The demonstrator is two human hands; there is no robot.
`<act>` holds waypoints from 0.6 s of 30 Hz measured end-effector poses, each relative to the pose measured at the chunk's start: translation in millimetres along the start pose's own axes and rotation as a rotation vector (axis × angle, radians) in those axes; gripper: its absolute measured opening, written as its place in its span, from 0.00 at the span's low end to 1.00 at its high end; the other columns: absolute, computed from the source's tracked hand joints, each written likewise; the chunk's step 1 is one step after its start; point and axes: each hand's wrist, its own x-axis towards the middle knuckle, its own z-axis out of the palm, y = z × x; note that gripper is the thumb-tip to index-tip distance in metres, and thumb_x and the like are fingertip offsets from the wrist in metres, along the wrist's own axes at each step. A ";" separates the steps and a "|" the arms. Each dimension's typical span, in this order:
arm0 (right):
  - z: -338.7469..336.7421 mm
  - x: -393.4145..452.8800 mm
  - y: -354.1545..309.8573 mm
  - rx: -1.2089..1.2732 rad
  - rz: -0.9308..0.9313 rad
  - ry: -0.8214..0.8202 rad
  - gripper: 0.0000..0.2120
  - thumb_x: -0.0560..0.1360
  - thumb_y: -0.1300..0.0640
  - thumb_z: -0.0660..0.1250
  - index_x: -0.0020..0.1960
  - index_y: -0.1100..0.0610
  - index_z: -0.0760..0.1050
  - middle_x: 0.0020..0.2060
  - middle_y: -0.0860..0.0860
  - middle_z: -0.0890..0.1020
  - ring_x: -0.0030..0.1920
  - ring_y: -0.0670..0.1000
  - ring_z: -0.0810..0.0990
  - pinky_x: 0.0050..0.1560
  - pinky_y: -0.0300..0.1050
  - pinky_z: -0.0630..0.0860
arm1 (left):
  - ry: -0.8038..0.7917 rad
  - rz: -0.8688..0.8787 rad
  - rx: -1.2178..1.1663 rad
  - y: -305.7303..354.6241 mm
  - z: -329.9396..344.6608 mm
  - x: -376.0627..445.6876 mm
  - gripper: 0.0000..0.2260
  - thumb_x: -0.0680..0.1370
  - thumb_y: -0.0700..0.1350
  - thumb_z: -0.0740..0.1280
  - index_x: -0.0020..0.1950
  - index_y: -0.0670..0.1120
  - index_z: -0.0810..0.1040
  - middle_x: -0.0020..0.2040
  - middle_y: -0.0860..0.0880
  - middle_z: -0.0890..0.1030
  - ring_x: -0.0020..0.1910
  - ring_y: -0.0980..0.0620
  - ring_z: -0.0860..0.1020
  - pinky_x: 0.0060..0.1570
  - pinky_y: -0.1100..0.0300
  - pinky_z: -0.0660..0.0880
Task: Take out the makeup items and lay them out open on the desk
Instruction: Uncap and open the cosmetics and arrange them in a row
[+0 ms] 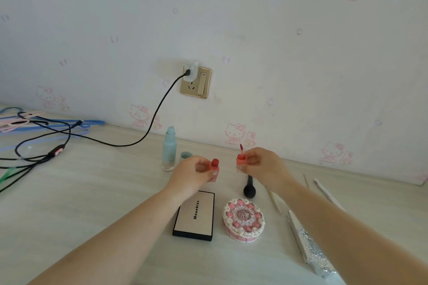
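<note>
**Lip gloss held open above the desk, bottle in one hand and wand in the other**

Both hands hover over the pale desk [92, 192], apart from each other and level. Left hand [194, 174] has its fingers curled closed around the pink lip gloss bottle [214, 165], whose red neck shows above the fingertips; the bottle's lower part is hidden behind the thumb. Right hand [261, 164] pinches the pink cap [240, 161] between thumb and fingers, with the applicator wand [240, 149] pointing upward from it, so the cap is held upside down and clear of the bottle.

Behind the left hand, near the wall, a mint-green bottle [169, 150] stands upright with its top off, and its mint cap [185, 156] sits just beside it on the desk. Below the hands lie a black-edged palette box [195, 215] printed "Mooekiss", lid shut, and next to it a round pink compact [244, 220] decorated like a cake, also shut. A black makeup brush [249, 188] lies between the compact and the right hand. Further right are a thin pale stick [274, 199], two more slender tools [324, 192] and a long silver embossed case [308, 243], partly covered by the right forearm.

At the far left edge lie blue hangers [69, 126] tangled with a black cable [148, 127] that runs up to a charger in the gold wall socket [195, 81].
</note>
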 end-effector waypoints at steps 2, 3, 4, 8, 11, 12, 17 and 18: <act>10.3 7.1 6.5 -0.023 0.019 -0.005 0.10 0.67 0.58 0.75 0.42 0.47 0.77 0.40 0.42 0.85 0.44 0.41 0.83 0.54 0.40 0.76 | 0.003 -0.013 0.027 -5.5 1.8 2.9 0.07 0.71 0.43 0.73 0.46 0.49 0.78 0.39 0.55 0.84 0.39 0.65 0.81 0.40 0.74 0.71; 15.0 10.9 9.6 -0.053 0.030 -0.008 0.09 0.66 0.56 0.76 0.42 0.46 0.77 0.42 0.43 0.84 0.47 0.43 0.82 0.55 0.42 0.75 | 0.005 -0.017 0.042 -8.0 1.9 4.1 0.07 0.71 0.44 0.73 0.46 0.50 0.78 0.37 0.58 0.83 0.37 0.66 0.81 0.39 0.74 0.70; 19.3 14.3 12.0 -0.074 0.043 -0.013 0.09 0.67 0.55 0.75 0.42 0.46 0.77 0.43 0.43 0.84 0.48 0.45 0.81 0.55 0.43 0.75 | 0.008 -0.022 0.051 -10.2 1.9 5.5 0.06 0.72 0.44 0.73 0.45 0.50 0.78 0.36 0.59 0.83 0.37 0.66 0.81 0.41 0.71 0.71; 31.6 25.3 19.4 -0.123 0.051 -0.067 0.09 0.67 0.56 0.75 0.45 0.48 0.77 0.41 0.43 0.83 0.47 0.44 0.81 0.57 0.43 0.75 | 0.017 -0.040 0.084 -14.6 -0.2 12.2 0.08 0.73 0.43 0.72 0.50 0.47 0.78 0.42 0.55 0.83 0.42 0.60 0.81 0.43 0.69 0.70; 36.1 32.5 25.3 -0.189 0.043 -0.082 0.09 0.68 0.55 0.74 0.46 0.47 0.78 0.43 0.43 0.84 0.47 0.43 0.81 0.57 0.42 0.75 | 0.012 -0.061 0.104 -16.6 0.0 16.5 0.10 0.73 0.42 0.72 0.53 0.44 0.78 0.45 0.51 0.84 0.44 0.56 0.82 0.48 0.65 0.73; 36.9 34.5 27.2 -0.202 0.042 -0.082 0.09 0.68 0.54 0.74 0.46 0.47 0.78 0.43 0.43 0.84 0.47 0.43 0.81 0.57 0.42 0.75 | 0.011 -0.063 0.111 -16.5 0.3 17.6 0.10 0.73 0.42 0.71 0.54 0.44 0.78 0.45 0.50 0.85 0.45 0.56 0.82 0.51 0.63 0.74; 43.8 40.6 36.0 -0.253 0.050 -0.103 0.08 0.67 0.50 0.73 0.46 0.45 0.80 0.45 0.42 0.84 0.49 0.43 0.81 0.56 0.42 0.74 | 0.025 -0.043 0.184 -19.0 2.0 24.0 0.09 0.74 0.44 0.71 0.53 0.47 0.79 0.45 0.52 0.84 0.43 0.59 0.81 0.45 0.69 0.72; 45.4 41.2 36.9 -0.266 0.043 -0.111 0.09 0.67 0.50 0.73 0.47 0.45 0.80 0.45 0.42 0.84 0.49 0.43 0.81 0.56 0.42 0.75 | 0.028 -0.039 0.200 -19.4 2.1 24.4 0.10 0.74 0.44 0.71 0.54 0.47 0.79 0.45 0.53 0.84 0.43 0.60 0.81 0.44 0.70 0.72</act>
